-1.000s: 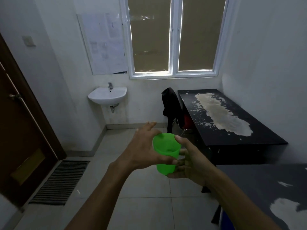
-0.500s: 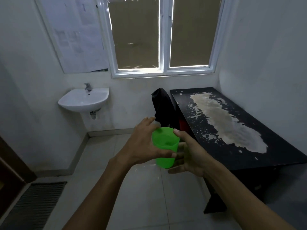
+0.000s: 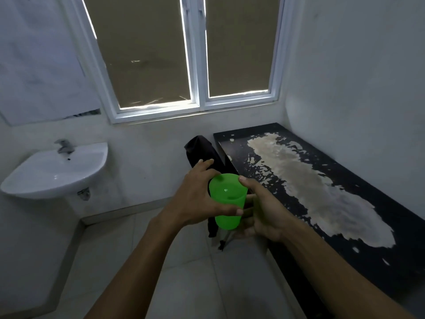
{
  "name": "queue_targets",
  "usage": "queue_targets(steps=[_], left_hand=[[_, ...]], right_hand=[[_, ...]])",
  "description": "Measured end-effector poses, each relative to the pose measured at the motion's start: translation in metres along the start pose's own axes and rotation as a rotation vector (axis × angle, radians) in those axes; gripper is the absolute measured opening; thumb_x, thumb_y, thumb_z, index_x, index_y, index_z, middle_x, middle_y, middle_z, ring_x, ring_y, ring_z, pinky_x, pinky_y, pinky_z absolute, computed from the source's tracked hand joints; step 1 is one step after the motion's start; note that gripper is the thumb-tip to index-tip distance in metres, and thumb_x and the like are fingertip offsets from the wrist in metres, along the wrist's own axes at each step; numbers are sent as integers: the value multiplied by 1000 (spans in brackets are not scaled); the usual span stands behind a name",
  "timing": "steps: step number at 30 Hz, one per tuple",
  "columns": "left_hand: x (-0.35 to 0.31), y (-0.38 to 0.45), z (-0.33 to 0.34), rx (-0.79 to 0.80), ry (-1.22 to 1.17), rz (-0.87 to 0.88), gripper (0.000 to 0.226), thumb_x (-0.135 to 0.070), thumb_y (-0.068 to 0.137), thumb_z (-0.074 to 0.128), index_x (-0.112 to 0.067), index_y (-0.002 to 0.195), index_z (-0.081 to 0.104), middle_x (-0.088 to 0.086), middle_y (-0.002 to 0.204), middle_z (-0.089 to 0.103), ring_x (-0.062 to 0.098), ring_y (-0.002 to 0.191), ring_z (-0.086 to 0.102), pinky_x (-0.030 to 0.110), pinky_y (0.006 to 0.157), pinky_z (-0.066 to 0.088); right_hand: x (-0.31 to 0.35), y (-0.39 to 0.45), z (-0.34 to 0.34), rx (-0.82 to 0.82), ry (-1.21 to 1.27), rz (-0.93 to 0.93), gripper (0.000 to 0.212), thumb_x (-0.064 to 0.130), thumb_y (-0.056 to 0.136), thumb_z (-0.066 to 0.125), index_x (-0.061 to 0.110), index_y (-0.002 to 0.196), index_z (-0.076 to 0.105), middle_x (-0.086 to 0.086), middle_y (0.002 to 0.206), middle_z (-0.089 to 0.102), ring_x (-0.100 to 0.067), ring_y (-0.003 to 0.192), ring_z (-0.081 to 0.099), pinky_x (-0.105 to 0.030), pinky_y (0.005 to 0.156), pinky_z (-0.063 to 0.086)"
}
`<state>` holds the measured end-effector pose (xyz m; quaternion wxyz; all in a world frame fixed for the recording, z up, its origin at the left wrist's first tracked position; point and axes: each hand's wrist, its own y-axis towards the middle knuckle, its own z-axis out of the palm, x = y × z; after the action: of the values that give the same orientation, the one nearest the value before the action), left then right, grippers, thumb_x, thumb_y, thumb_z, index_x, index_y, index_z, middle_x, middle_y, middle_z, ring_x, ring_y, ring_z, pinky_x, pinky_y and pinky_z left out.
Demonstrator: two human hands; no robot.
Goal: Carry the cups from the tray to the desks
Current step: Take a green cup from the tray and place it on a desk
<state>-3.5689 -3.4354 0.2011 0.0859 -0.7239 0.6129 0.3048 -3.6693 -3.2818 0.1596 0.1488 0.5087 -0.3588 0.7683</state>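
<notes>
From the head camera, a bright green translucent plastic cup is held upright in the air between both hands, above the pale tiled floor. The left hand wraps the cup's left side: its thumb lies across the near wall just below the rim, and its fingers curl round the far side, with one fingertip showing past the rim. The right hand closes on the cup's right side, its thumb tip pressed on the rim and its other fingers bent behind the lower wall. Whether the cup holds any liquid cannot be told.

Just to the right of the right hand runs a long black desk with a large pale worn patch along its top. Beyond the left hand's fingers, a black garment hangs over a chair beside the desk's far end. Well to the left of the left hand a white wall-mounted basin sits under a white-framed window.
</notes>
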Motion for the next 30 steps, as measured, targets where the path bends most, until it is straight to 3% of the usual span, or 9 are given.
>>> queue_targets(steps=[4,8,11,13,16,21,27,30], left_hand=[[27,81,14,15,16,41,95,-64,49,83,-19,127,56,1,155,32,18,146,18,50,117,23],[41,166,25,20,16,104,91,-68,46,77,-16,119,61,6,146,41,9,131,29,39,110,28],[49,227,32,45,16,119,92,-67,46,79,-20,123,60,5,152,35,15,138,28,54,113,29],[54,264,38,58,4,134,92,-64,48,83,-23,126,57,3,154,33,16,141,25,56,113,27],[62,315,51,84,17,130,94,-61,49,85,-21,128,54,4,157,29,18,146,17,54,118,20],[76,397,79,163,-33,205,95,-61,48,86,-20,128,55,0,156,29,16,146,16,37,115,17],[83,496,115,277,-53,311,97,-62,49,85,-20,130,52,-2,159,24,14,148,12,50,120,17],[79,541,132,326,-60,397,100,-61,48,85,-18,132,51,-2,159,24,14,148,12,48,120,16]], right_hand=[[31,67,-27,-14,36,19,73,69,60,68,12,105,71,-23,112,68,-40,92,71,-50,65,58],[67,130,-62,-43,52,36,71,70,61,68,12,102,71,-24,110,69,-39,92,73,-52,68,59],[95,173,-91,-60,50,16,66,70,65,66,14,99,74,-25,111,69,-40,92,73,-52,69,59],[113,198,-109,-79,52,2,65,69,66,65,13,99,74,-25,110,69,-39,90,73,-51,68,59],[133,229,-132,-105,73,8,73,69,62,65,11,106,69,-27,110,69,-40,91,73,-52,68,59],[156,278,-173,-167,117,2,79,70,61,65,11,113,65,-28,111,70,-41,96,71,-53,73,59],[179,330,-225,-304,181,-35,82,72,66,65,11,119,62,-28,106,72,-42,96,71,-50,74,59],[189,348,-246,-392,219,-59,80,73,66,63,12,118,63,-27,106,72,-41,95,72,-47,72,59]])
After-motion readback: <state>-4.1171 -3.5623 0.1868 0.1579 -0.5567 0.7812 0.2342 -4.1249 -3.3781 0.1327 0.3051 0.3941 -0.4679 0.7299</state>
